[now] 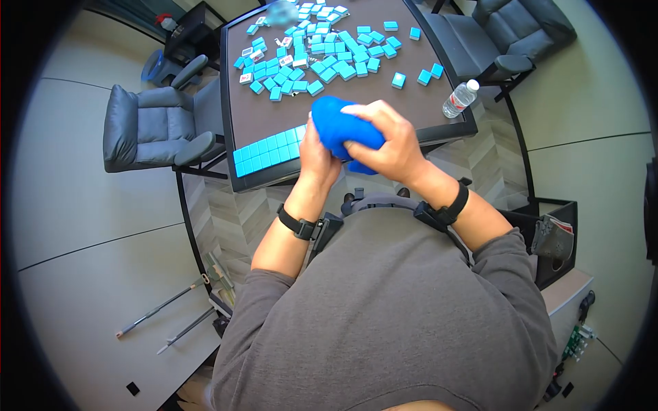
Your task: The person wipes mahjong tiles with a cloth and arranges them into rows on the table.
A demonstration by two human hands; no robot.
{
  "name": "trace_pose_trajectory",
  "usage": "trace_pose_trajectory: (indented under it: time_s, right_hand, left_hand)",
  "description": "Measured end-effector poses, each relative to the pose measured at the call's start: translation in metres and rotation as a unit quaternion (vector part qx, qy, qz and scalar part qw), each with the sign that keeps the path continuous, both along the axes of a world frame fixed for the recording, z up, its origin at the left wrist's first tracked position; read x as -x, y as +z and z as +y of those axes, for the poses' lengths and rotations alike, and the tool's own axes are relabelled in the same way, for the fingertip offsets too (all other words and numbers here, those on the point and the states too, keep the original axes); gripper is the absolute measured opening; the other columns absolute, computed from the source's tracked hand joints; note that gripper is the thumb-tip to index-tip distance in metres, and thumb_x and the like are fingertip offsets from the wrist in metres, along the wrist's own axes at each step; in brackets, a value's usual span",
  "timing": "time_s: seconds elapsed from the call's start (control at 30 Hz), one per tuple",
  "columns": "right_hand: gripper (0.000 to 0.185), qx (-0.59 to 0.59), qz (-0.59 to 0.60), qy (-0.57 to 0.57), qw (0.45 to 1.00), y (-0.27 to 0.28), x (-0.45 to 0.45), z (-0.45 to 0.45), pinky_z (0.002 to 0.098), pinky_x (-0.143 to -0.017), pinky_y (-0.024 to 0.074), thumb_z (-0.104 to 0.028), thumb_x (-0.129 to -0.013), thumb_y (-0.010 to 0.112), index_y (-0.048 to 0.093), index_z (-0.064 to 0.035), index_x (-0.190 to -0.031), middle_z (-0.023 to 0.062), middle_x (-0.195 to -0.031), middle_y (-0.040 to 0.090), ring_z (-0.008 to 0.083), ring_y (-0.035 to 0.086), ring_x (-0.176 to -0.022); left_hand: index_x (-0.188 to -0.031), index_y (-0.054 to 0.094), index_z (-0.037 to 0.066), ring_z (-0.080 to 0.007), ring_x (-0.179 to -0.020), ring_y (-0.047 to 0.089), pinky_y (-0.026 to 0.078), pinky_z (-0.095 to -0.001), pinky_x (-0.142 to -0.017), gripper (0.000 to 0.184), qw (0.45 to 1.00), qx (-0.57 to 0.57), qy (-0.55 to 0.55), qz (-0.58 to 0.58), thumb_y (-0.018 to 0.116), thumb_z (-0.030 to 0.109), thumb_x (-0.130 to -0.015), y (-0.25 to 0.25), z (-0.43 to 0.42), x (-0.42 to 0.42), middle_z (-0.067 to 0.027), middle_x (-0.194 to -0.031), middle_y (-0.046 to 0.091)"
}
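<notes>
A bright blue cloth [334,125] is bunched up between my two hands, above the near edge of the table. My right hand [395,142] grips it from the right, thumb and fingers pressed into the folds. On the other side my left hand [318,154] is closed against the cloth, and most of its fingers are hidden. Just left of that hand, blue-backed mahjong tiles [269,151] stand in a neat double row along the near edge. Farther off, many loose mahjong tiles [329,60] lie scattered, a few with white faces showing.
A clear water bottle [460,99] stands at the table's [411,103] right corner. Grey armchairs flank it, one at left [161,127] and one at right [507,38]. A black box [558,240] holding a grey bag sits low on the right. Brooms or mops [171,305] lie lower left.
</notes>
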State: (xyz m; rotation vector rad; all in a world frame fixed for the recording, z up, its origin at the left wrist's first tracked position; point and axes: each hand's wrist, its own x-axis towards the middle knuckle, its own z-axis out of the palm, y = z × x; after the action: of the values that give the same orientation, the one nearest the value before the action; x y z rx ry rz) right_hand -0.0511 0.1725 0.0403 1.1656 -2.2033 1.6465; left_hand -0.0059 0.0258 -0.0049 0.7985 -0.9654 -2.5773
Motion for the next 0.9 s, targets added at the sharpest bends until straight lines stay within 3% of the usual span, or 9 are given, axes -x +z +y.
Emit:
trace_pose_trajectory:
  time_s: [0.03,0.07,0.17,0.27,0.37,0.47,0.67,0.73,0.9]
  right_hand:
    - [0.047,-0.016,0.026,0.012,0.999,-0.001,-0.003,-0.002,0.0382,-0.08,0.0557,-0.012,-0.075,0.077,0.066,-0.0092,-0.121,0.0139,-0.102,0.067,0.0317,0.068,-0.091]
    - [0.046,-0.011,0.03,0.006,0.999,-0.004,-0.004,-0.003,0.0387,-0.08,0.0557,-0.013,-0.075,0.077,0.065,-0.0096,-0.119,0.0141,-0.102,0.067,0.0336,0.068,-0.091]
    - [0.045,0.013,0.01,-0.01,1.0,-0.019,0.008,0.001,0.039,-0.079,0.0555,-0.016,-0.076,0.077,0.065,-0.0095,-0.119,0.0145,-0.103,0.067,0.0337,0.068,-0.091]
    - [0.04,-0.018,-0.049,-0.129,0.99,-0.054,0.035,0.002,0.0409,-0.083,0.055,-0.021,-0.083,0.073,0.066,-0.0081,-0.12,0.016,-0.109,0.069,0.0353,0.069,-0.097]
    - [0.042,-0.093,-0.097,-0.208,0.969,-0.092,0.059,0.023,0.0401,-0.087,0.0543,-0.026,-0.084,0.075,0.066,-0.0078,-0.121,0.0167,-0.112,0.07,0.0335,0.07,-0.102]
    - [0.041,-0.09,-0.104,-0.175,0.975,-0.089,0.048,0.042,0.0392,-0.089,0.0542,-0.026,-0.084,0.075,0.066,-0.0069,-0.12,0.016,-0.112,0.071,0.0314,0.07,-0.103]
    - [0.041,-0.089,-0.167,-0.159,0.969,-0.097,0.04,0.059,0.0409,-0.088,0.0541,-0.029,-0.084,0.074,0.066,-0.0084,-0.118,0.0153,-0.111,0.071,0.033,0.069,-0.101]
    - [0.042,-0.073,-0.196,-0.16,0.965,-0.102,0.038,0.063,0.0353,-0.087,0.055,-0.025,-0.087,0.074,0.064,-0.0051,-0.123,0.0136,-0.107,0.073,0.022,0.071,-0.098]
    - [0.042,-0.081,-0.206,-0.165,0.961,-0.106,0.036,0.074,0.0341,-0.085,0.0552,-0.024,-0.088,0.074,0.064,-0.0044,-0.123,0.0123,-0.106,0.073,0.0189,0.07,-0.096]
  left_hand:
    - [-0.122,0.058,0.01,-0.0219,-0.106,0.066,0.055,-0.0388,-0.094,0.037,0.995,0.033,-0.075,0.061,0.047,0.041,-0.106,-0.029,-0.01,-0.006,-0.0101,-0.116,0.066]
    - [-0.122,0.058,0.01,-0.0219,-0.106,0.066,0.055,-0.0388,-0.094,0.037,0.995,0.033,-0.077,0.062,0.047,0.041,-0.106,-0.03,-0.007,-0.006,-0.0101,-0.116,0.066]
    - [-0.114,0.058,0.012,-0.0141,-0.065,0.059,0.046,-0.0264,-0.052,0.029,0.994,0.045,-0.097,0.012,0.043,0.037,-0.108,-0.019,-0.002,-0.003,-0.0041,-0.089,0.063]
    - [-0.103,0.055,0.015,-0.0068,-0.046,0.03,0.026,-0.024,-0.043,0.027,0.974,0.096,-0.205,0.022,0.042,0.039,-0.108,-0.008,-0.006,-0.014,0.0018,-0.066,0.044]
    - [-0.108,0.056,0.013,-0.0073,-0.05,0.036,0.029,-0.0241,-0.045,0.029,0.927,0.122,-0.338,0.111,0.05,0.041,-0.105,0.011,0.008,-0.029,0.0024,-0.067,0.044]
    - [-0.12,0.057,0.013,-0.0086,-0.054,0.04,0.035,-0.0263,-0.051,0.035,0.954,0.105,-0.264,0.097,0.063,0.04,-0.1,0.004,-0.006,-0.024,0.0018,-0.071,0.049]
    - [-0.109,0.062,0.012,-0.0131,-0.069,0.049,0.041,-0.031,-0.063,0.031,0.968,-0.077,-0.209,0.119,0.069,0.04,-0.096,-0.038,-0.049,-0.019,-0.0018,-0.082,0.057]
    - [-0.106,0.064,0.012,-0.0139,-0.071,0.049,0.041,-0.0314,-0.066,0.032,0.971,-0.098,-0.19,0.109,0.072,0.041,-0.094,-0.043,-0.052,-0.022,-0.0027,-0.089,0.061]
    - [-0.114,0.063,0.008,-0.0202,-0.085,0.06,0.052,-0.0361,-0.08,0.032,0.974,-0.122,-0.185,0.049,0.072,0.033,-0.095,-0.043,-0.044,-0.028,-0.0049,-0.101,0.065]
